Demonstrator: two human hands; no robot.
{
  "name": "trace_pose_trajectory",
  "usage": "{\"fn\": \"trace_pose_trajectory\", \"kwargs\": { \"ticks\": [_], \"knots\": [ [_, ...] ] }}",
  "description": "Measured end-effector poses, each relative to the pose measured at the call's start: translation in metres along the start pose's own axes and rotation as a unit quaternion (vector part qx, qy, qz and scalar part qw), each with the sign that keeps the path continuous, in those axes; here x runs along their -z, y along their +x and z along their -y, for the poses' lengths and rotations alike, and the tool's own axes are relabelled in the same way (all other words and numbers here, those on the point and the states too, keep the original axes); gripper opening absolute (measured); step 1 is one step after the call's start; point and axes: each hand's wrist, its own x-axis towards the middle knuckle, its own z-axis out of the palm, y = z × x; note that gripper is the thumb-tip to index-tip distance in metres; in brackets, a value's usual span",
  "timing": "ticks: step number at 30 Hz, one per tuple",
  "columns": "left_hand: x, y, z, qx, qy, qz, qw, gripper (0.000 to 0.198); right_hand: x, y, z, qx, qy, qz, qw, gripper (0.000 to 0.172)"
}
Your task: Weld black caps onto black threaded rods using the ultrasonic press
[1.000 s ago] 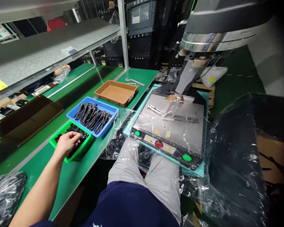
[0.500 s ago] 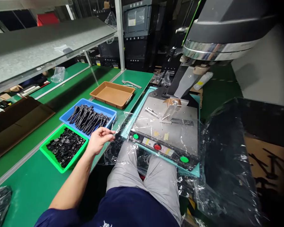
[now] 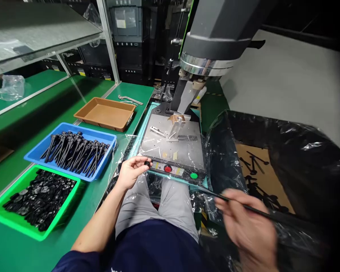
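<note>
My left hand (image 3: pixel 132 172) pinches a small round black part (image 3: pixel 147 164) between thumb and fingertips, just in front of the machine's button panel. At lower right my right hand (image 3: pixel 245 219), blurred by motion, is closed around a long thin black rod (image 3: pixel 260 212). A green bin (image 3: pixel 44 234) full of small black parts stands on the bench to the left. Behind it, a blue tray (image 3: pixel 99 172) holds many black rods with thick heads. On the machine's grey plate (image 3: pixel 155 149) is an upright metal fixture (image 3: pixel 174 130), below a tapered metal horn (image 3: pixel 186 97).
A brown tray (image 3: pixel 102 115) and wrenches (image 3: pixel 130 99) lie at the bench's far end. The press head (image 3: pixel 212 45) hangs over the plate. At right, a box lined with black plastic (image 3: pixel 308 166) holds several black rods on cardboard. Red (image 3: pixel 167 169) and green (image 3: pixel 193 176) buttons line the plate's front.
The view has swung to the right. My right hand has come into view with a black rod. My left hand has moved from beside the blue tray to the button panel.
</note>
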Motion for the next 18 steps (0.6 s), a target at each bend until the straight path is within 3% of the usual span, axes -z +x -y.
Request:
{"fn": "trace_pose_trajectory", "kwargs": {
  "ticks": [4, 7, 12, 18],
  "knots": [
    [0.004, -0.018, -0.009, -0.017, 0.142, 0.045, 0.989, 0.045, -0.069, 0.010, -0.024, -0.022, 0.024, 0.128, 0.991, 0.012],
    [0.008, -0.026, -0.019, -0.049, 0.263, 0.085, 0.960, 0.050, -0.104, 0.011, -0.037, -0.041, 0.027, 0.169, 0.984, 0.014],
    [0.009, -0.025, -0.031, -0.090, 0.370, 0.123, 0.916, 0.053, -0.109, 0.013, -0.047, -0.085, 0.029, 0.194, 0.977, 0.017],
    [0.002, -0.016, -0.028, -0.051, 0.315, 0.132, 0.939, 0.050, -0.098, 0.014, -0.064, -0.127, 0.089, 0.155, 0.976, 0.020]
  ]
}}
